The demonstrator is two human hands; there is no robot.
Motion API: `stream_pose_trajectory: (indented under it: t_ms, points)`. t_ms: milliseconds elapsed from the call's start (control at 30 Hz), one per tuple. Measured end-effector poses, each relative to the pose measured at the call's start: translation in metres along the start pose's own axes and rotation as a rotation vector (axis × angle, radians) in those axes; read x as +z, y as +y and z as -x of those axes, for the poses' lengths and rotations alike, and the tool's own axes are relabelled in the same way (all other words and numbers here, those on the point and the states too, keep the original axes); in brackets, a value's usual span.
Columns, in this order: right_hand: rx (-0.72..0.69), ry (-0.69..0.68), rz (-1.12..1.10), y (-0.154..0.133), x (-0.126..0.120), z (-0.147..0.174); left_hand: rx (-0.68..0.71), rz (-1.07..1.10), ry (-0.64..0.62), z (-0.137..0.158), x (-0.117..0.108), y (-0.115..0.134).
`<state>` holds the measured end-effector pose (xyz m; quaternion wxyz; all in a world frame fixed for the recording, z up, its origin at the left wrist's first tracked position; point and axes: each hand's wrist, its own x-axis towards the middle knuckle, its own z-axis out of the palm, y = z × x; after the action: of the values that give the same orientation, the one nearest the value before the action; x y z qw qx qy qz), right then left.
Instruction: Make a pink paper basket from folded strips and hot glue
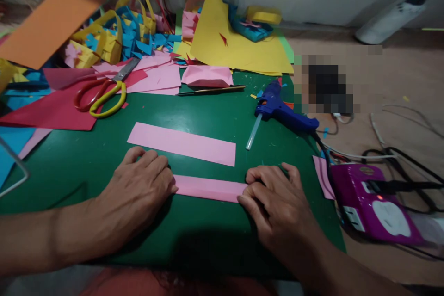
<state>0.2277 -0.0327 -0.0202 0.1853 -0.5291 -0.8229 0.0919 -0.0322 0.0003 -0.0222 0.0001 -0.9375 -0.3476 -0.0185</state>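
at the lower centre of the frame, 1 folded pink strip (210,188) is lying on the green table (194,111); the left hand (142,182) is pinching its left end and the right hand (277,199) is pinching its right end. it is probably feeling light, thin and easily creased, so the 2 ends are offering the safest gentle hold. 1 flat pink strip (183,144) is resting at centre, 1 blue glue gun (275,107) right of centre, 1 pair of scissors (119,84) upper left.
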Motion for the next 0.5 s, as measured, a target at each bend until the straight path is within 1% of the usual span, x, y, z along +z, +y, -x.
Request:
stream_pose_trajectory:
  t_ms: [233, 367, 500]
  points:
    - [0.004, -0.001, 0.006, -0.0016, -0.0001, -0.0011, 0.001, 0.000, -0.020, -0.0035, -0.0020, 0.0012]
    - [0.003, -0.002, 0.019, -0.0012, 0.0001, -0.0006, -0.035, -0.028, -0.056, -0.0065, -0.0057, 0.0038]
    - [0.005, -0.006, 0.033, -0.0004, -0.0020, 0.0018, 0.013, 0.000, -0.021, -0.0053, -0.0045, 0.0014]
